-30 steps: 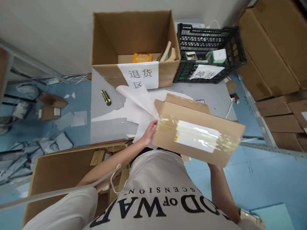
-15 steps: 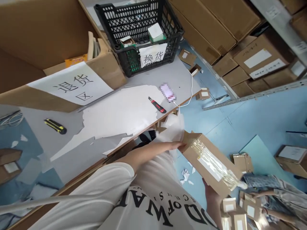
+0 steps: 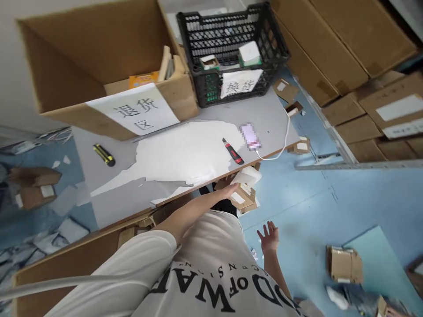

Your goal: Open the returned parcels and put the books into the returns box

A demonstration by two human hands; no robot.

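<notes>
My left hand (image 3: 230, 190) is beside the table's front edge, its fingers closed at a crumpled piece of translucent white plastic (image 3: 248, 176). Small cardboard boxes (image 3: 243, 199) show just under and past these fingers. Lower right, my right hand (image 3: 269, 237) is raised over the blue floor with its fingers spread and nothing in it. On the table lie a red and black utility knife (image 3: 233, 152), a phone (image 3: 250, 136) on a white cable, and a yellow and black utility knife (image 3: 104, 155).
A big open carton (image 3: 175, 94) with a paper sign stands at the table's back left, next to a black plastic crate (image 3: 201, 86) holding small boxes. Shelved cartons (image 3: 343, 119) rise at right. A flattened carton bundle (image 3: 344, 264) lies on the floor; part of another person shows at lower right.
The long taped cardboard box has left both hands and is not recognisable in view. My right hand has opened; my left has drawn back toward the table. The view has shifted left.
</notes>
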